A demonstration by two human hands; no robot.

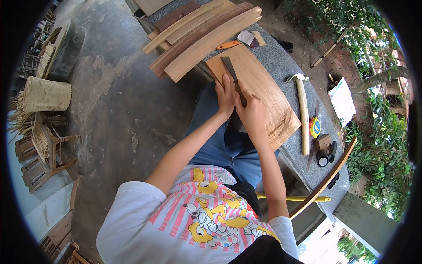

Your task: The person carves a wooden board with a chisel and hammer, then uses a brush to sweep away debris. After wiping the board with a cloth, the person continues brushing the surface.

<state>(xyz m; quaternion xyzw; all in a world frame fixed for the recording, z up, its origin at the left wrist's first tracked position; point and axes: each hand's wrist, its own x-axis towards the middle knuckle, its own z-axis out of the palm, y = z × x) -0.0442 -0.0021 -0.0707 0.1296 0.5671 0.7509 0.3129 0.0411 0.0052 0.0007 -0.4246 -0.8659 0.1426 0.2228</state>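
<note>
A wide wooden board [261, 79] lies on the stone bench, its near side by my lap. On top of it rests a chisel [228, 66] with a flat dark blade pointing away from me. My right hand [252, 110] is wrapped round the chisel's handle, its index finger stretched forward. Close beside it, my left hand [226, 94] grips the chisel further forward, where blade and handle meet; the undersides of its fingers are hidden. Rough, chipped wood [283, 125] marks the board's near right end.
Several long wooden strips [211, 39] are stacked at the bench's far left. An orange-handled tool [228, 45] and a brush [258, 39] lie behind the board. Along the right are a hammer [302, 114], a yellow tape measure [315, 127], a wooden block [323, 143] and a curved wooden strip [327, 178].
</note>
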